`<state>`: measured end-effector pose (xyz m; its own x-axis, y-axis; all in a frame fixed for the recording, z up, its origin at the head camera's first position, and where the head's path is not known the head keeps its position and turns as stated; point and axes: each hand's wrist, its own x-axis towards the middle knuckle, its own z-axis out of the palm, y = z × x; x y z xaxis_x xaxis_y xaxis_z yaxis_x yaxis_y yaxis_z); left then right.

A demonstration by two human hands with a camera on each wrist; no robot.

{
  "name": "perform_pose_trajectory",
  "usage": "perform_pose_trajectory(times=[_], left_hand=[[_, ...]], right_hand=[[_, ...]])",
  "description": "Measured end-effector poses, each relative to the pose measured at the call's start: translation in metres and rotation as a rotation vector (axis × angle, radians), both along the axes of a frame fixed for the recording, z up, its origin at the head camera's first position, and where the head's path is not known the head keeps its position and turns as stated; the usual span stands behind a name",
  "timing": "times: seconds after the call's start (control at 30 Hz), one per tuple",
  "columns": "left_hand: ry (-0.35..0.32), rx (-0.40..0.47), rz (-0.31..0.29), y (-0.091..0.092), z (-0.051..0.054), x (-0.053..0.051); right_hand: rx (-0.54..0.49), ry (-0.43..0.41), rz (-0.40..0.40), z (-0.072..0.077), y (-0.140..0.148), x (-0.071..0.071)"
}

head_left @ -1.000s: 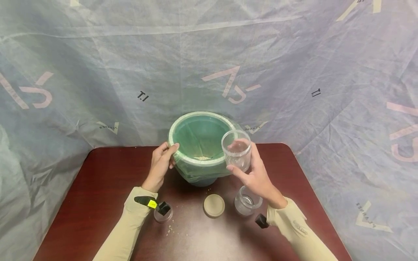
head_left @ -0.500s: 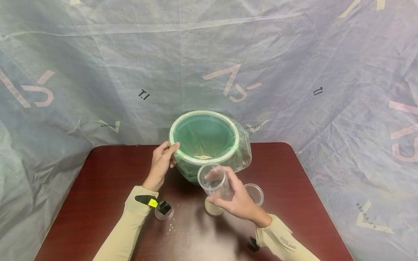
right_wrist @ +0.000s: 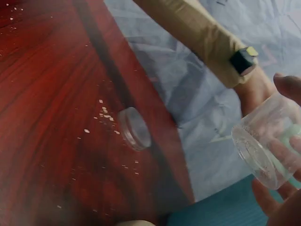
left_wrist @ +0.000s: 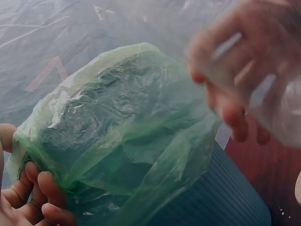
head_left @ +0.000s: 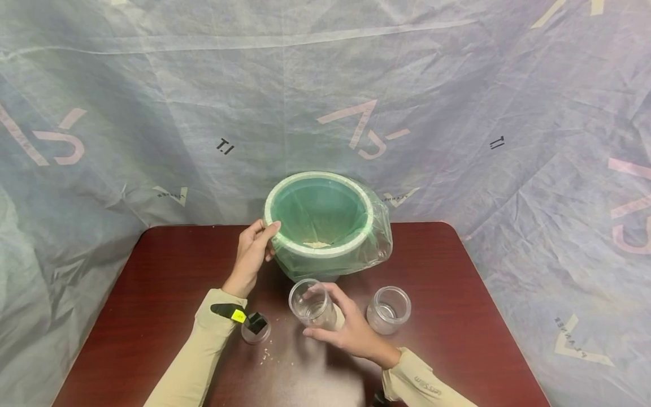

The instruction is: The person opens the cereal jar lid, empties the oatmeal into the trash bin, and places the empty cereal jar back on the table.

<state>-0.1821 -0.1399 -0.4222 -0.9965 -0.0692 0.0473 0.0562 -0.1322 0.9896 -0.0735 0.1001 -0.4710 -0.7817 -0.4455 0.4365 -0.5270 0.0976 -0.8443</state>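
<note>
My left hand [head_left: 249,249] grips the rim of a ribbed blue-green bin [left_wrist: 230,188], lined with a thin green plastic bag [head_left: 376,243]. In the left wrist view its fingers curl over the bag's gathered edge. A clear plastic jar [head_left: 307,308], tilted and lidless, is held between the thumb and fingers of my right hand [head_left: 356,330], over the table in front of the bin. Pale grains [head_left: 317,245] lie at the bottom of the bag. Behind the held jar, a beige lid [head_left: 339,317] is mostly hidden.
A second clear jar [head_left: 389,311] stands lidless on the dark red table [head_left: 437,350] at the right. Under my left wrist lies a shallow clear round piece, like a lid [right_wrist: 134,128]. Loose grains [head_left: 265,356] are scattered near it. A grey sheet [head_left: 203,102] hangs behind.
My right hand has brought the jar from the bin's right rim down and to the left, low over the table. My left hand stays on the rim.
</note>
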Motion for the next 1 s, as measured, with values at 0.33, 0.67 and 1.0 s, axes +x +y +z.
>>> perform_pose_trajectory(times=[0.33,0.67,1.0], left_hand=[[0.009,-0.006,-0.005,0.000,0.000,-0.001],[0.016,0.007,0.000,0.001,-0.001,0.000],[0.009,-0.004,-0.003,0.000,-0.002,0.000]], right_hand=[[-0.022,-0.068,-0.035,-0.005,-0.015,0.000],[0.087,-0.087,-0.026,-0.052,-0.019,-0.016],[0.075,-0.198,0.077,-0.063,-0.026,-0.024]])
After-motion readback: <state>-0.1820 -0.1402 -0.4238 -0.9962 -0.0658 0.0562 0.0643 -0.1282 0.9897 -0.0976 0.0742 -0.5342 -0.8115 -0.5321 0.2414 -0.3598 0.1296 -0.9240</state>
